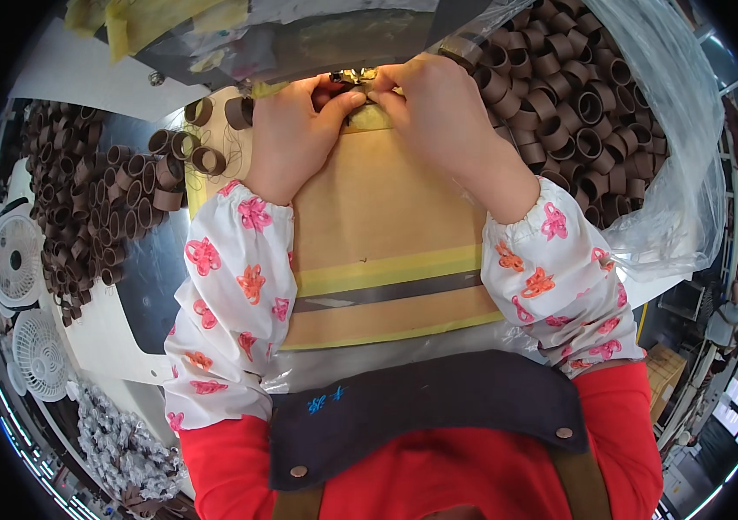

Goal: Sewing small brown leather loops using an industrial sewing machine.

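Both of my hands meet at the lit metal needle area [353, 76] of what looks like a sewing machine. My left hand [292, 130] is closed, its thumb pressed toward the fingertips beside the metal parts. On the other side, my right hand [445, 108] pinches with thumb and forefinger close to the left thumb. Only a small dark bit shows between the fingertips; the fingers hide the rest. Under my wrists lies a tan work surface [377, 204] edged with yellow tape. A few brown rings [208, 160] sit by my left wrist among loose dark threads.
Many brown rings [585, 108] fill a clear plastic bag [689, 173] at the right. Another heap of brown rings [65, 191] spreads over the table at the left. Two white fans [39, 355] stand beyond its left edge. A plastic-wrapped machine body [299, 43] overhangs my hands.
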Available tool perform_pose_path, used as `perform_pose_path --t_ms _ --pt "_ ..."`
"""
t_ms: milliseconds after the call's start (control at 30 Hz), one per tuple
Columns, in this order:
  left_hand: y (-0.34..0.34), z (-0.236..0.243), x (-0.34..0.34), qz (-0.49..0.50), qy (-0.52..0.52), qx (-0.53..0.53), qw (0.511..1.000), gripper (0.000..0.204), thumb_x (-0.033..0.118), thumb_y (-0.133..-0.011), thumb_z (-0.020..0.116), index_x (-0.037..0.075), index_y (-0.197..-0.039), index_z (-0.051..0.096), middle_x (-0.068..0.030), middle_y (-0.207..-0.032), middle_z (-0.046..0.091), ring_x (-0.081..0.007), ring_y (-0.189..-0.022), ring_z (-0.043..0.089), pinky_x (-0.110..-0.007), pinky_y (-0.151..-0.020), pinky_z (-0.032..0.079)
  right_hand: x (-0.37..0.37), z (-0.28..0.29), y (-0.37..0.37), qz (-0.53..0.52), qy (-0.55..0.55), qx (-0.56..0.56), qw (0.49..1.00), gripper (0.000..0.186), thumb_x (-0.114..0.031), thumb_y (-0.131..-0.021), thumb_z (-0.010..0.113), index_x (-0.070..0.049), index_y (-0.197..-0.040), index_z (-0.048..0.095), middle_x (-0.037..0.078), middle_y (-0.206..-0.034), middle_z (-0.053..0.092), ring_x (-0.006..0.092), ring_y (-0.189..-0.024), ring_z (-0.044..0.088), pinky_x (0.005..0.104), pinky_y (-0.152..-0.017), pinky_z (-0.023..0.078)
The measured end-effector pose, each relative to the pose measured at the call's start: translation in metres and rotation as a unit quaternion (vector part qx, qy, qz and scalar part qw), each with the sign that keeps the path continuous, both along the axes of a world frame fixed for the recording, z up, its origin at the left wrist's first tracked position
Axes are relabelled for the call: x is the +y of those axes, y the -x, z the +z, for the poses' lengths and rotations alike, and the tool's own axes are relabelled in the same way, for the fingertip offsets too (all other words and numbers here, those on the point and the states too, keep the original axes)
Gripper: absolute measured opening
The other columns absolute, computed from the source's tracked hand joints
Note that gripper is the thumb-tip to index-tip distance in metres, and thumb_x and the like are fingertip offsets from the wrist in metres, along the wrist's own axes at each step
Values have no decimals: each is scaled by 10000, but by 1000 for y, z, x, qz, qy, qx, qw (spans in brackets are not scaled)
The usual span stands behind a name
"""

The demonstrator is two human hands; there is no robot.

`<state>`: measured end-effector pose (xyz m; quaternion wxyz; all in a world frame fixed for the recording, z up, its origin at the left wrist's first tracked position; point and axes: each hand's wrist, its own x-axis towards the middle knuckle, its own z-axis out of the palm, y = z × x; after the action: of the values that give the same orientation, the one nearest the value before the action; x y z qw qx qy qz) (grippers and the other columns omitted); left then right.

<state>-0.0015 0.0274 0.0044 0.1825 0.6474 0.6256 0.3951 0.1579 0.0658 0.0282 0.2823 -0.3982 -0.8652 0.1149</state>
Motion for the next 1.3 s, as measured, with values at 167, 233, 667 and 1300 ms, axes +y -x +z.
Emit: perform_pose_path --t_ms 167,233,667,1300 --pt "1 1 -7 21 21 10 1000 239 220 -762 675 -1 -852 656 -57 -647 636 -83 -567 560 -246 -531 431 -1 0 3 24 2 29 999 55 -67 -718 591 -12 -714 587 150 -689 583 329 -687 600 398 -616 479" --pt "0 8 -6 15 29 -9 999 277 265 -757 674 0 -837 656 -81 -646 634 -127 -572 591 -272 -535 442 1 1 2 16 22 48 998 46 -56 -713 595 -11 -716 588 149 -666 570 333 -671 592 396 -617 473" --pt "6 12 -36 -113 -49 21 992 192 176 -722 696 26 -715 576 -79 -633 583 -204 -567 565 -313 -555 439 -31 -1 -1 52 215 211 952 147 -51 -742 655 24 -848 586 92 -626 560 131 -512 507 253 -494 405" --pt "16 21 -31 -55 -34 154 986 198 234 -816 603 128 -975 656 -63 -621 591 -220 -573 541 -386 -814 324 -18 17 -14 138 247 89 955 128 -51 -746 600 -7 -865 585 141 -673 587 248 -586 589 328 -538 446"
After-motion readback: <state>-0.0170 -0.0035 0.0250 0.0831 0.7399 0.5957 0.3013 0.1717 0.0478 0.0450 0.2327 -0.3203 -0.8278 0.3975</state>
